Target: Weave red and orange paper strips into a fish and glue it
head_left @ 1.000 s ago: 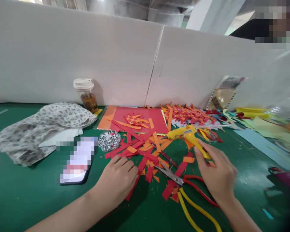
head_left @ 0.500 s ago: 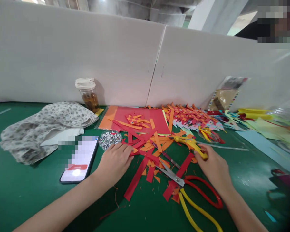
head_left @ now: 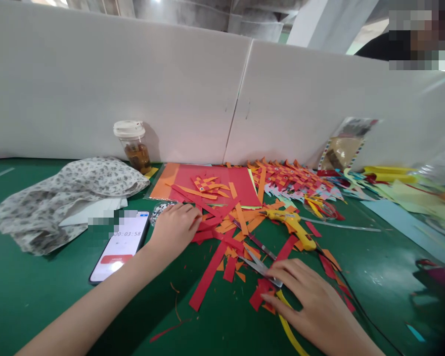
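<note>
My left hand (head_left: 176, 225) is closed, its fingers curled down between a clear packet of googly eyes (head_left: 159, 211) and red paper strips (head_left: 207, 232); what its fingertips grip, if anything, is hidden. Over the scissors (head_left: 257, 264) hovers my right hand (head_left: 309, 294), thumb and fingers spread apart, holding nothing. The scissors lie with blades pointing to the upper left; the hand covers most of the red handle, and the yellow handle shows below. A yellow glue gun (head_left: 291, 225) rests on orange scraps beyond my right hand. A small woven paper fish (head_left: 204, 184) lies on red sheets.
A phone (head_left: 123, 242) showing a timer lies left, beside a patterned cloth (head_left: 70, 193) and a lidded drink cup (head_left: 133, 148). Several woven fish (head_left: 292, 175) are piled at the back right. The glue gun's black cord (head_left: 356, 296) trails toward the front right. A white partition (head_left: 152, 89) stands behind.
My right hand has let go of the glue gun, which now lies on the scraps, and has moved down toward me over the scissors. My left hand has shifted slightly up and left.
</note>
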`<state>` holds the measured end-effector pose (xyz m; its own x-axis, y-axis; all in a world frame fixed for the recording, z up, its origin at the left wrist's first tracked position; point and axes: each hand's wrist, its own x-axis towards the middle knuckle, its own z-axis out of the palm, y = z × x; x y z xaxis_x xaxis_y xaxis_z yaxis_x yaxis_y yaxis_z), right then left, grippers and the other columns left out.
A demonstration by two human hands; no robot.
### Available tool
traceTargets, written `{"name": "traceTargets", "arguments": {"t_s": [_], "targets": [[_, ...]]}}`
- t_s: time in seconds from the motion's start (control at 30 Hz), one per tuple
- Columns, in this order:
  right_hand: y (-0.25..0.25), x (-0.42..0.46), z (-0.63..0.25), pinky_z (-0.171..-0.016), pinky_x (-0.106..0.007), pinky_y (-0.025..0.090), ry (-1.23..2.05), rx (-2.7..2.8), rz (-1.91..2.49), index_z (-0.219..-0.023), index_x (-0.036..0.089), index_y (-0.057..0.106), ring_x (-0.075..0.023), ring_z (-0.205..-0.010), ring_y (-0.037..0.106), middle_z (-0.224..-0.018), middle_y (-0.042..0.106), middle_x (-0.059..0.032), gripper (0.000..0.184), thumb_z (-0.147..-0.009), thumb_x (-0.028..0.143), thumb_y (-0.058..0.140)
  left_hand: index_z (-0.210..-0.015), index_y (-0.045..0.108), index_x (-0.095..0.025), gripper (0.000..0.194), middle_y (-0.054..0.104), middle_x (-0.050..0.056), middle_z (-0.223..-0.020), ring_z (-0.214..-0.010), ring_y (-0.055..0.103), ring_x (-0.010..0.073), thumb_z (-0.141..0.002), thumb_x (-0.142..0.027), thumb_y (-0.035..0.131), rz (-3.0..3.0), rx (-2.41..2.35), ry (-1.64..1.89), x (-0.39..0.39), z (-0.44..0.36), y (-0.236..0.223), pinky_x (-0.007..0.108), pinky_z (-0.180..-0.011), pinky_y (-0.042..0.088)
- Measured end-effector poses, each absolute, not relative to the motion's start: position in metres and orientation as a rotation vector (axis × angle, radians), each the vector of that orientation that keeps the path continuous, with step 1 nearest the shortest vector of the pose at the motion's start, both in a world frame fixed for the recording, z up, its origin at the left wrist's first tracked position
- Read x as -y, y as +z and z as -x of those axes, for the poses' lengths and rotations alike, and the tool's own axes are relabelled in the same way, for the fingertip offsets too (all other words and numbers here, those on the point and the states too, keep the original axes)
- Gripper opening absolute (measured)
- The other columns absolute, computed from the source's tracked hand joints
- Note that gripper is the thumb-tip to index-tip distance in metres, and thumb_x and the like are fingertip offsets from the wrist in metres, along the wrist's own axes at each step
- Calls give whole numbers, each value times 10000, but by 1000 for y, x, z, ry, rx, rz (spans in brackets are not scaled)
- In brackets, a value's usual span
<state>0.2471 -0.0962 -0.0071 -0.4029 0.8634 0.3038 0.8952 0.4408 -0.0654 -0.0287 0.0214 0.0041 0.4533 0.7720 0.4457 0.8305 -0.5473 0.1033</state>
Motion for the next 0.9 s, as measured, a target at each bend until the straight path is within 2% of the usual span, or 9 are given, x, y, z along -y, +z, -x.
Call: {"name": "traceTargets", "arguments": {"t_s": [0.2, 0.4, 0.53, 0.6, 0.67, 0.7, 0.8, 0.9], "targets": [[-17, 100, -246, -658, -295, 513, -233, 2351, 1544, -934, 237, 616, -181, -768, 628, -883, 649, -41, 166, -835, 298, 496, -848, 597, -213, 149, 678, 25, -823, -746, 610, 182, -862, -280, 465, 2664, 1684, -1060, -22, 31, 15, 288, -613, 447], [-20, 81, -268, -672, -316, 495, -454, 2274, 1584, -847, 207, 617, -187, -750, 625, -828, 660, -52, 246, -886, 296, 390, -826, 553, -199, 142, 643, 10, -728, -684, 622, 143, -860, -298, 456, 3027, 1909, -1655, -25, 29, 17, 278, -624, 492], [-14, 67, -276, -626, -366, 490, -542, 2226, 1613, -778, 214, 612, -218, -706, 630, -773, 666, -54, 327, -900, 377, 356, -847, 528, -207, 99, 669, 24, -761, -670, 641, 131, -858, -282, 465, 3075, 2130, -1704, -23, 27, 21, 255, -586, 510], [-6, 66, -264, -667, -363, 507, -411, 2170, 1643, -830, 217, 617, -226, -790, 641, -834, 676, -56, 290, -880, 425, 421, -853, 522, -210, 71, 678, 23, -781, -684, 649, 127, -848, -269, 483, 3118, 2151, -1723, -20, 24, 22, 249, -603, 519], [2, 68, -243, -727, -348, 522, -175, 2099, 1655, -971, 232, 602, -217, -873, 639, -942, 675, -51, 282, -838, 461, 506, -835, 523, -209, 54, 680, 18, -776, -707, 655, 129, -835, -261, 509, 3207, 2100, -1778, -14, 19, 20, 259, -650, 526], [5, 69, -230, -731, -335, 528, -27, 2065, 1651, -1038, 238, 579, -205, -872, 641, -969, 673, -47, 315, -821, 462, 536, -821, 528, -209, 54, 679, 14, -766, -713, 656, 131, -828, -263, 524, 3272, 2042, -1802, -10, 16, 19, 265, -673, 526], [15, 67, -195, -619, -268, 541, 415, 1961, 1560, -1155, 223, 511, -160, -747, 647, -951, 679, -42, 433, -796, 456, 579, -818, 563, -210, 76, 682, 10, -775, -729, 651, 140, -820, -284, 549, 3498, 1827, -1717, 4, 8, 17, 273, -685, 519], [21, 60, -182, -588, -238, 519, 686, 1924, 1471, -878, 213, 594, -137, -667, 629, -765, 670, -2, 202, -838, 404, 542, -835, 601, -220, 146, 682, 2, -785, -714, 636, 142, -849, -334, 512, 3594, 1614, -1449, 11, 9, 20, 256, -626, 500]]}}
